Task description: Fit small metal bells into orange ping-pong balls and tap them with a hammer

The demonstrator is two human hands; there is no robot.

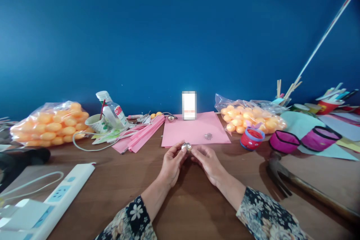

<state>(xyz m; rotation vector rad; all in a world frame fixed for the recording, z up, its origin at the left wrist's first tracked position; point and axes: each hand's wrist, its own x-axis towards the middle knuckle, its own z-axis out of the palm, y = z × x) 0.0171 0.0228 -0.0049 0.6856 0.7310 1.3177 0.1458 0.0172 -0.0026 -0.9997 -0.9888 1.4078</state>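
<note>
A small shiny metallic ball (186,147) sits between my two hands, just in front of the pink sheet's near edge. My left hand (172,165) is closed on it, the thumb and fingers pinching its left side. My right hand (209,164) meets it from the other side, fingertips closed against its right edge. On the pink sheet (191,131) lies a little clump of clear, glittery pieces (208,136), too small to make out. A second shiny ball (171,118) rests at the sheet's far left corner.
Bags of orange balls stand left (53,125) and right (247,118). Pink paper strips (143,135), a bottle (112,110) and a paper cup (97,123) are left. A hammer (312,191) and small pink baskets (284,141) lie right; a power strip (71,183) is near left.
</note>
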